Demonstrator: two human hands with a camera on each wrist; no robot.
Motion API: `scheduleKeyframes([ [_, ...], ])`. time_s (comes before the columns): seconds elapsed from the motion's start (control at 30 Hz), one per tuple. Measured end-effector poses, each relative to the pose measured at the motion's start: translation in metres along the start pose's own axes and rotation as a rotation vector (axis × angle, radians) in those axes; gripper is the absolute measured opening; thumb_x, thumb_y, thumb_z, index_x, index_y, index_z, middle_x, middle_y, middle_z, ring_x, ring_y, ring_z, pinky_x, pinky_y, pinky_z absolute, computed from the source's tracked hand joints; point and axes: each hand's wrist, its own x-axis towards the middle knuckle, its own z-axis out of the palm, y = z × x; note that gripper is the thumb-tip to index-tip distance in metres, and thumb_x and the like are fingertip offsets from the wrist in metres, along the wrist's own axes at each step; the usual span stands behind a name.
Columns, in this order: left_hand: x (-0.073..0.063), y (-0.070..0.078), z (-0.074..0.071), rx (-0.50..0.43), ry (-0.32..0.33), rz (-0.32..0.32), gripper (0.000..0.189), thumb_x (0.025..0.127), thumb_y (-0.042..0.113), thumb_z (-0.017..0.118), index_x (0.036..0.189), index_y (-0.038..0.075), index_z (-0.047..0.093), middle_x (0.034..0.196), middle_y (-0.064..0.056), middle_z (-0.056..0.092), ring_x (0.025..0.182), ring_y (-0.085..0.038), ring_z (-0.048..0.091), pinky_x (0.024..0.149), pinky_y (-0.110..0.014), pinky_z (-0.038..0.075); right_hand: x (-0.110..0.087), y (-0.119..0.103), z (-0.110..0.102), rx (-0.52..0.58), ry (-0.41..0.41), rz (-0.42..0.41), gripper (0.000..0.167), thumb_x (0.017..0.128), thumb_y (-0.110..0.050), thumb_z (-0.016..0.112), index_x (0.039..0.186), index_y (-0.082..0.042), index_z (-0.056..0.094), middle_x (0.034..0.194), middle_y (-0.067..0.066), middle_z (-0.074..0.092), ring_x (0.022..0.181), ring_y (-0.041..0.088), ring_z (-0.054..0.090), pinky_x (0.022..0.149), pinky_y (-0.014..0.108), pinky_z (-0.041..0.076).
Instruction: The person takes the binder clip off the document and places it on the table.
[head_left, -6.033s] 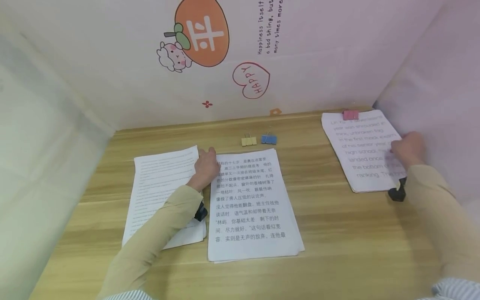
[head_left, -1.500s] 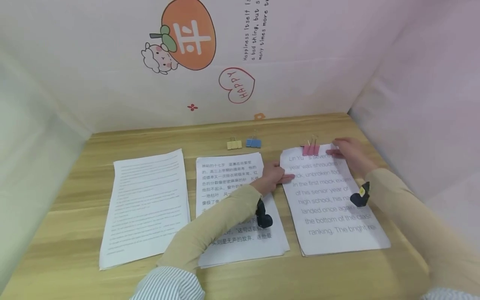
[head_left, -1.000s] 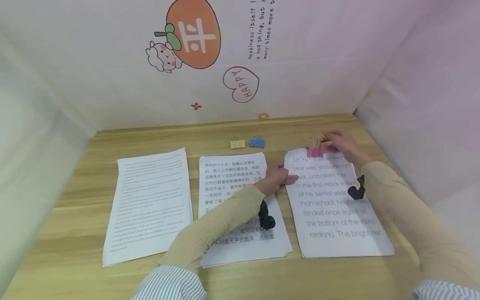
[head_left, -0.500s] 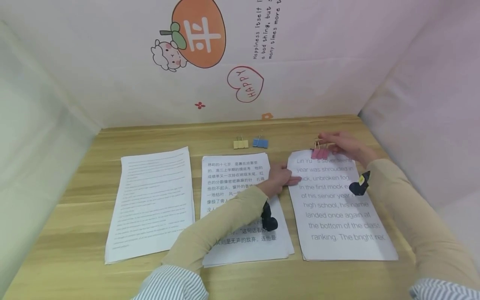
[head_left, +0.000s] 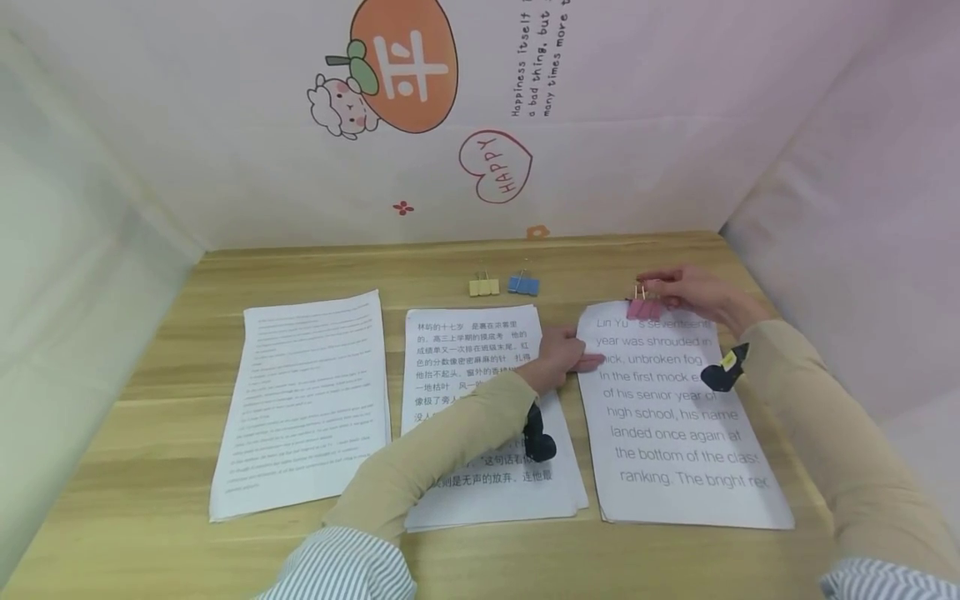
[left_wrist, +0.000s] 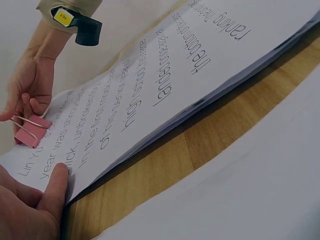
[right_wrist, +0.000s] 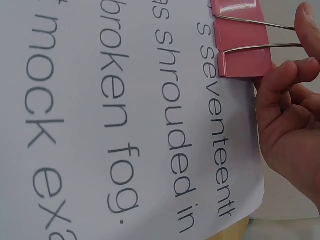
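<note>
A pink binder clip [head_left: 643, 309] sits on the top edge of the right-hand paper stack [head_left: 675, 450], printed with large English text. My right hand [head_left: 693, 292] pinches the clip's wire handles at the back; the right wrist view shows the thumb at the handle ends and fingers curled below. My left hand [head_left: 557, 358] rests at the stack's upper left edge, with an extended finger [left_wrist: 56, 187] lying on the top sheet. Its other fingers are partly hidden. The left forearm passes over the middle paper stack [head_left: 480, 508], which has Chinese text.
At the left lies another paper stack [head_left: 300, 408] with small print. A yellow binder clip [head_left: 483, 287] and a blue binder clip [head_left: 523, 285] stand behind the middle stack. Fabric walls [head_left: 600, 167] border the wooden table [head_left: 480, 567] at the back and sides.
Since the earliest frame, the pink-clipped stack has come leftward and nearer. My left hand has moved right to its edge. My right hand has gone from the stack's side to the clip's handles.
</note>
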Motion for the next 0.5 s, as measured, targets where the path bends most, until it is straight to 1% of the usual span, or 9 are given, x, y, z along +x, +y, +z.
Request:
scheduleKeyframes([
  [0.13,-0.0004,0.0015,0.0001,0.002,0.013,-0.009,0.048,0.087,-0.007,0.044,0.134,0.003,0.050,0.099,-0.019,0.071,0.083,-0.025,0.072,0.063,-0.022,0.059,0.0010,-0.0017,0.0014,-0.015,0.022,-0.008,0.062,0.095,-0.028,0.057,0.143,0.003,0.034,0.096,-0.016,0.061,0.060,0.004,0.040,0.061,0.018,0.043],
  [0.23,-0.0011,0.0018,0.0001,0.003,0.019,-0.012,0.047,0.089,-0.006,0.044,0.134,0.003,0.051,0.106,-0.021,0.069,0.084,-0.024,0.072,0.063,-0.022,0.058,0.0008,-0.0034,0.0025,-0.032,0.038,-0.004,0.064,0.094,-0.032,0.056,0.143,0.002,0.033,0.097,-0.016,0.059,0.064,0.004,0.042,0.065,0.018,0.044],
  [0.37,-0.0018,0.0019,0.0003,0.023,0.032,-0.013,0.047,0.089,-0.005,0.044,0.134,0.005,0.051,0.110,-0.021,0.068,0.082,-0.023,0.073,0.064,-0.022,0.058,0.0007,-0.0051,0.0019,-0.081,0.089,0.011,0.066,0.094,-0.037,0.055,0.144,0.000,0.034,0.097,-0.015,0.056,0.073,0.006,0.046,0.069,0.019,0.045],
  [0.43,-0.0023,0.0021,0.0003,0.041,0.038,-0.013,0.046,0.089,-0.004,0.045,0.134,0.005,0.052,0.107,-0.020,0.069,0.082,-0.023,0.073,0.065,-0.022,0.058,0.0009,-0.0063,0.0003,-0.108,0.110,0.010,0.066,0.095,-0.039,0.053,0.144,0.001,0.034,0.095,-0.016,0.055,0.075,0.006,0.048,0.069,0.018,0.045],
  [0.5,-0.0028,0.0023,0.0002,0.054,0.040,-0.012,0.045,0.089,-0.004,0.045,0.132,0.005,0.053,0.103,-0.019,0.071,0.081,-0.023,0.073,0.066,-0.022,0.058,0.0018,-0.0084,-0.0017,-0.094,0.117,-0.008,0.065,0.096,-0.037,0.051,0.143,0.004,0.032,0.093,-0.017,0.056,0.076,0.004,0.049,0.070,0.016,0.047],
])
